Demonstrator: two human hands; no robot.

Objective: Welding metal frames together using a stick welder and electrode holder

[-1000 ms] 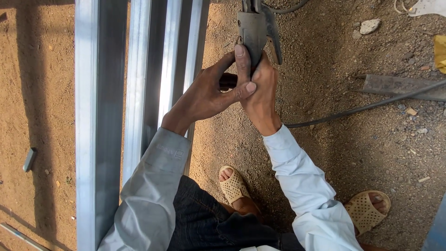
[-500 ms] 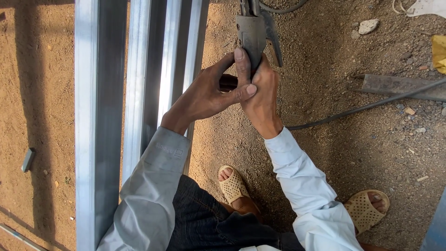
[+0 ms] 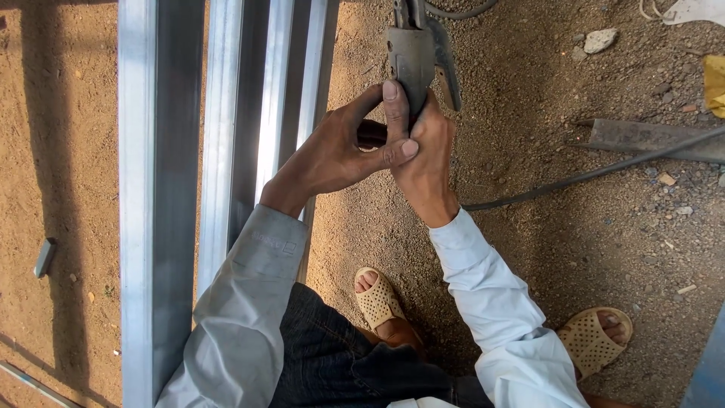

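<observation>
Both hands meet at the upper middle of the head view around a grey metal clamp-like tool point(image 3: 420, 54) with a dark handle point(image 3: 371, 134). My right hand point(image 3: 427, 155) grips the tool's lower part from the right. My left hand point(image 3: 343, 147) wraps it from the left, with the thumb pressed across my right hand and the index finger laid up along the tool's body. A dark cable point(image 3: 451, 10) runs off from the tool's top. The tool's jaw end is cut off by the frame's upper edge.
Long silvery metal channels point(image 3: 155, 189) run top to bottom on the left. Sandy gravel ground lies below. A black cable point(image 3: 589, 175) and a rusty steel bar point(image 3: 649, 136) lie at right. A stone point(image 3: 600, 39) and my two sandalled feet point(image 3: 381, 302) are visible.
</observation>
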